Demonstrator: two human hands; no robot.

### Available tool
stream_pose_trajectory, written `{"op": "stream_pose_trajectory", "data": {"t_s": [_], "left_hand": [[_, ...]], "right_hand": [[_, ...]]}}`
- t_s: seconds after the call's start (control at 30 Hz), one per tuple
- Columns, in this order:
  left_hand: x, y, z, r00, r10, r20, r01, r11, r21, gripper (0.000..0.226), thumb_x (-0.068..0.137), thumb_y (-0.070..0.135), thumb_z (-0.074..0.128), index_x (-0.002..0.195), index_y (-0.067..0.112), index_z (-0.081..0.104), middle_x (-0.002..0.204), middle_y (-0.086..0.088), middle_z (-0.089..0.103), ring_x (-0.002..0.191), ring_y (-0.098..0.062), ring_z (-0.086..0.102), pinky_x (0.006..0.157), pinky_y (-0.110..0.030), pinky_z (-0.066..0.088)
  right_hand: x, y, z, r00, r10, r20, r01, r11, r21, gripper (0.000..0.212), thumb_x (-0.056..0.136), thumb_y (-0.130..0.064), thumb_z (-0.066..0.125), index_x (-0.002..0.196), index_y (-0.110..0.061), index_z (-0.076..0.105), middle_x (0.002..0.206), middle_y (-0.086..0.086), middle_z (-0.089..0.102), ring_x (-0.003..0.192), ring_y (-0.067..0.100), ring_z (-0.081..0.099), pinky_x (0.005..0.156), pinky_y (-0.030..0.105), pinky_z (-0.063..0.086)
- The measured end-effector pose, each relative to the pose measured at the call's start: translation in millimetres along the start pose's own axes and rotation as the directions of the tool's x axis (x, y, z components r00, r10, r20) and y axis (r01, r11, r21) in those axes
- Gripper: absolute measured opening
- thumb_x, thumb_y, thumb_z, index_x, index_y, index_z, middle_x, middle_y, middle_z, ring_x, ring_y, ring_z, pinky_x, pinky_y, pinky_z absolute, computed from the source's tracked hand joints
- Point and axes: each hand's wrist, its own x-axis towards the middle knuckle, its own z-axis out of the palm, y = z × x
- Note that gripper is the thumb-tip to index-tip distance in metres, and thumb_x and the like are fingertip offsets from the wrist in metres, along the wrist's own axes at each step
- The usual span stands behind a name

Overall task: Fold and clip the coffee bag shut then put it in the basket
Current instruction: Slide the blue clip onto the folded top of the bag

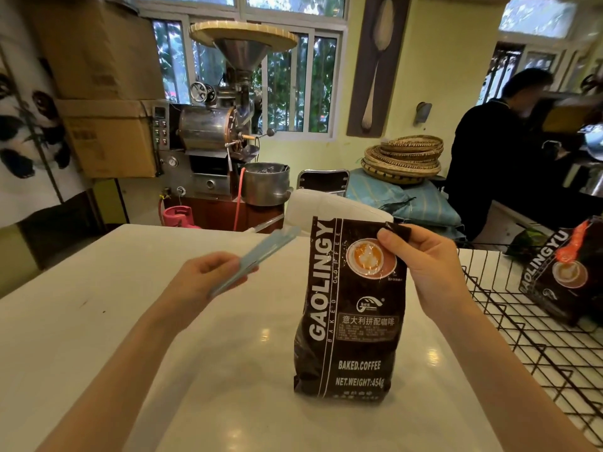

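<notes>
A dark brown coffee bag [352, 321] printed GAOLINGYU stands upright on the white table [163, 321], right of centre. My right hand [424, 256] pinches the bag's top right corner between thumb and fingers. My left hand [202, 275] is left of the bag, apart from it, and holds a long pale blue clip [257, 256] that points up and right toward the bag's top. A black wire basket [522, 327] sits at the table's right side, just right of my right forearm.
A second GAOLINGYU coffee bag [561, 272] lies in the wire basket. A white chair back [326, 207] stands behind the table. Farther back are a coffee roaster [212, 132], stacked woven trays [404, 158] and a person in black [489, 151] at the right.
</notes>
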Motion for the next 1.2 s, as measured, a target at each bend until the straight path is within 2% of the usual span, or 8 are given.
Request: {"op": "stream_pose_trajectory", "data": {"t_s": [0.13, 0.27, 0.53, 0.7, 0.8, 0.9, 1.03, 1.2], "left_hand": [[-0.8, 42.3, 33.9, 0.983, 0.170, 0.074, -0.161, 0.981, -0.107, 0.017, 0.063, 0.031, 0.067, 0.075, 0.021, 0.074, 0.087, 0.006, 0.075, 0.089, -0.016, 0.069, 0.070, -0.017, 0.055], [1.1, 61.3, 61.6, 0.955, 0.290, 0.061, -0.291, 0.957, -0.004, 0.016, 0.060, 0.019, 0.067, 0.075, 0.020, 0.072, 0.078, 0.010, 0.076, 0.083, -0.010, 0.069, 0.069, -0.017, 0.055], [10.5, 88.9, 91.1, 0.935, 0.269, 0.232, -0.295, 0.951, 0.087, 0.048, 0.063, 0.010, 0.075, 0.099, 0.032, 0.051, 0.085, -0.004, 0.072, 0.077, -0.017, 0.071, 0.057, -0.024, 0.057], [12.6, 90.4, 101.5, 0.927, 0.274, 0.255, -0.318, 0.937, 0.147, 0.053, 0.056, 0.030, 0.077, 0.100, 0.046, 0.051, 0.107, 0.003, 0.062, 0.092, -0.016, 0.065, 0.061, -0.025, 0.058], [13.6, 93.6, 103.3, 0.922, 0.269, 0.277, -0.319, 0.935, 0.154, 0.057, 0.056, 0.026, 0.077, 0.104, 0.042, 0.051, 0.101, 0.003, 0.066, 0.088, -0.014, 0.068, 0.061, -0.026, 0.058], [16.1, 94.8, 105.4, 0.912, 0.300, 0.281, -0.355, 0.919, 0.169, 0.055, 0.063, 0.013, 0.077, 0.105, 0.038, 0.052, 0.092, 0.008, 0.066, 0.083, -0.002, 0.067, 0.057, -0.019, 0.056], [16.7, 95.3, 109.1, 0.909, 0.311, 0.277, -0.370, 0.909, 0.193, 0.053, 0.059, 0.023, 0.077, 0.102, 0.043, 0.052, 0.100, 0.007, 0.065, 0.087, -0.009, 0.067, 0.062, -0.021, 0.057], [13.5, 97.7, 111.8, 0.903, 0.337, 0.267, -0.396, 0.894, 0.210, 0.049, 0.062, 0.017, 0.077, 0.100, 0.041, 0.056, 0.101, 0.017, 0.061, 0.087, 0.004, 0.064, 0.058, -0.015, 0.055]], "right_hand": [[-2.3, -1.6, -1.3, 1.000, 0.010, 0.005, -0.010, 1.000, 0.002, 0.011, 0.078, -0.006, 0.064, 0.081, -0.014, 0.071, 0.064, -0.007, 0.075, 0.064, 0.006, 0.069, 0.058, 0.015, 0.053], [-5.8, -4.1, -1.6, 1.000, 0.002, 0.012, -0.002, 1.000, -0.004, 0.009, 0.077, -0.007, 0.065, 0.082, -0.013, 0.070, 0.064, -0.006, 0.075, 0.064, 0.008, 0.070, 0.057, 0.015, 0.053], [-12.4, -10.9, 3.1, 0.997, -0.003, 0.082, 0.002, 1.000, 0.019, 0.010, 0.069, -0.019, 0.066, 0.077, -0.017, 0.072, 0.064, -0.006, 0.074, 0.065, 0.007, 0.070, 0.056, 0.015, 0.052], [-11.8, -14.1, -6.3, 0.951, 0.236, 0.198, -0.259, 0.961, 0.100, 0.044, 0.075, -0.049, 0.043, 0.093, -0.019, 0.071, 0.086, 0.000, 0.077, 0.084, 0.014, 0.071, 0.071, 0.025, 0.056], [-12.9, -27.8, -18.1, 0.896, 0.293, 0.335, -0.362, 0.918, 0.165, 0.056, 0.086, -0.052, 0.023, 0.097, -0.029, 0.073, 0.103, 0.002, 0.074, 0.100, 0.019, 0.068, 0.084, 0.032, 0.054], [-18.0, -38.7, -24.6, 0.893, 0.268, 0.362, -0.278, 0.960, -0.028, 0.047, 0.086, -0.053, 0.024, 0.105, -0.040, 0.066, 0.119, -0.007, 0.062, 0.113, 0.012, 0.057, 0.090, 0.026, 0.047], [-19.6, -38.8, -26.0, 0.956, 0.069, 0.284, 0.069, 0.890, -0.451, 0.031, 0.096, -0.028, 0.038, 0.102, -0.053, 0.054, 0.112, -0.017, 0.053, 0.107, -0.006, 0.051, 0.083, 0.015, 0.049], [-21.7, -36.0, -22.4, 0.991, -0.036, 0.132, 0.076, 0.947, -0.311, 0.014, 0.091, -0.020, 0.050, 0.093, -0.031, 0.059, 0.086, -0.002, 0.059, 0.081, 0.007, 0.062, 0.068, 0.016, 0.055]]}}
